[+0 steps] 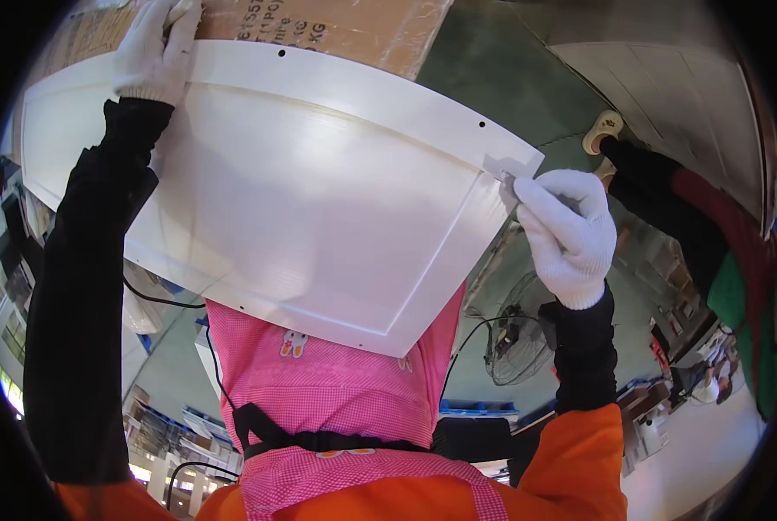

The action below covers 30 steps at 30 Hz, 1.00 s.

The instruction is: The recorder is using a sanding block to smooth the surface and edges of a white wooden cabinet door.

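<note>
A large white panel with a recessed centre and small dark holes along its edges is tilted in front of me, its near edge against my pink apron. At its far left edge, my white-gloved left hand is closed over the rim. My gloved right hand is at the panel's right corner, thumb and fingers pinching a small thin grey piece against the edge there. What exactly this piece is cannot be made out.
Beyond the panel lies a plastic-wrapped cardboard box. A wire-caged fan stands on the floor at right, with a black cable near it. Another person is at the far right, near large pale boards.
</note>
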Motion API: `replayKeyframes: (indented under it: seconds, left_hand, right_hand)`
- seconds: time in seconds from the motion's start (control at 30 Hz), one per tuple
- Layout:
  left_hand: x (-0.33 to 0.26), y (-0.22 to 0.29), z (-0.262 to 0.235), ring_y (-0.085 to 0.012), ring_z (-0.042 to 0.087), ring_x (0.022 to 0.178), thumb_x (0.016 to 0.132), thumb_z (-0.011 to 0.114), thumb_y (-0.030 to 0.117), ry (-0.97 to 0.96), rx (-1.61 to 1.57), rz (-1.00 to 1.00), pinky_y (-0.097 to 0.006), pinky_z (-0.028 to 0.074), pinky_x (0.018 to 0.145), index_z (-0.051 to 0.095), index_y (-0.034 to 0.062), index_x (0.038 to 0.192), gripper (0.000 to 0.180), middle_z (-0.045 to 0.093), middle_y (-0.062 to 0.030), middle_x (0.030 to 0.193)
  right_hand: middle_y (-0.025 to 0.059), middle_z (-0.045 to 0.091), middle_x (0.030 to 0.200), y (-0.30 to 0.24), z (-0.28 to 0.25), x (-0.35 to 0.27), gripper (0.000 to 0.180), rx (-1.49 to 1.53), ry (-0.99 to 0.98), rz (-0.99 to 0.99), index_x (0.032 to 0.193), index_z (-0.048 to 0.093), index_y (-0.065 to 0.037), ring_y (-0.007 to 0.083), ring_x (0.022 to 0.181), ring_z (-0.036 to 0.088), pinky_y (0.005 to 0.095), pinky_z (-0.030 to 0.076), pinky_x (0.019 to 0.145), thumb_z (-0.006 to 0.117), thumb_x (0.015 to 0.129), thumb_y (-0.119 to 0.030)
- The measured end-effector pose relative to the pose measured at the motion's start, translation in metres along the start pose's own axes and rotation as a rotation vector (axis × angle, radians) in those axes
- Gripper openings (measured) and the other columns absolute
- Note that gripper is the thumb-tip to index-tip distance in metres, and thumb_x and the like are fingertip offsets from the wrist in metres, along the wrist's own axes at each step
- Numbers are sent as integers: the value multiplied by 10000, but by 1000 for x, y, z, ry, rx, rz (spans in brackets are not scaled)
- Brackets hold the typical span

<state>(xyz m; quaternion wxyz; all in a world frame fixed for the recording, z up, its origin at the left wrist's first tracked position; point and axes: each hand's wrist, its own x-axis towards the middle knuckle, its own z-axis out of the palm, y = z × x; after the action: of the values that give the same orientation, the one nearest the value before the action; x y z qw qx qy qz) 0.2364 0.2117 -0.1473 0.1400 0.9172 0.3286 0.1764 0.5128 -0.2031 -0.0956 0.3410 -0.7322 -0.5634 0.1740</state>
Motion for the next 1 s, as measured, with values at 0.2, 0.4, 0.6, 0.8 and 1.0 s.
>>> replayKeyframes:
  seconds: [0.2,0.4,0.6,0.8,1.0]
  left_hand:
    - [-1,-10,8,-181,644,1059,1017,625,284,41,-8,-24,-288,476,971,668,32,1217,324,697,-97,1133]
    - [-4,-82,17,-163,609,991,1017,611,231,55,-180,-111,-287,467,920,653,30,1151,245,654,-73,1045]
    - [1,43,19,-127,545,783,1018,565,112,62,-58,-46,-277,474,744,620,21,993,109,569,-30,817]
    - [2,-26,-1,-180,632,1125,1019,618,268,44,2,26,-293,448,1030,667,33,1230,319,692,-88,1185]
    - [1,-16,4,-182,631,1128,1019,618,269,29,3,5,-294,447,1032,667,33,1230,320,691,-89,1188]
  right_hand:
    - [54,659,985,14,6,0,392,69,-54,-59,1080,783,-148,196,757,664,276,513,630,837,716,-13]
    - [55,663,1014,10,7,7,405,52,-93,-82,1090,774,-151,201,786,667,287,524,638,839,714,-16]
    - [56,666,1024,15,5,2,387,-26,-96,-94,1083,771,-148,203,791,669,291,533,645,836,723,-23]
    - [57,665,1025,13,5,4,367,-6,-65,-122,1080,772,-149,209,784,669,288,532,636,833,737,-33]
    - [58,662,1014,14,5,4,357,-19,-68,-118,1067,775,-137,200,768,669,282,528,622,830,732,-29]
